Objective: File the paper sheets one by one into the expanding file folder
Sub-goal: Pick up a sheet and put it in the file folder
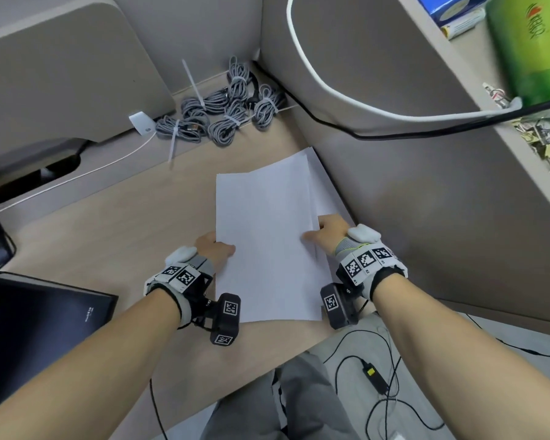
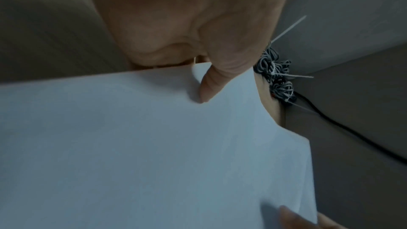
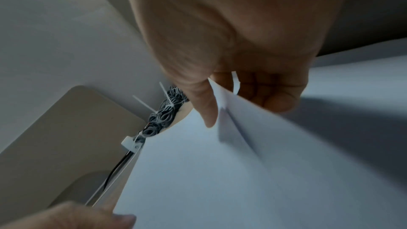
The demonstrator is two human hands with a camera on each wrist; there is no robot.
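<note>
A white paper sheet (image 1: 267, 242) is lifted a little off the wooden desk (image 1: 108, 236), above more white sheets (image 1: 319, 185) that lie by the right partition. My left hand (image 1: 218, 249) pinches the sheet's left edge, thumb (image 2: 204, 91) on top and the fingers hidden beneath. At the right edge my right hand (image 1: 323, 233) pinches it too, thumb (image 3: 208, 111) above and curled fingers (image 3: 275, 100) below, parting it from the sheets (image 3: 352, 93) underneath. A flat black item (image 1: 45, 319) lies at the desk's near left; I cannot tell whether it is the folder.
Bundles of grey cable (image 1: 223, 115) with white zip ties lie in the far corner. A grey partition (image 1: 394, 185) walls the right side, with black and white cables across it. A green bottle (image 1: 531, 42) stands on the shelf above. More cables trail on the floor past the desk's near edge.
</note>
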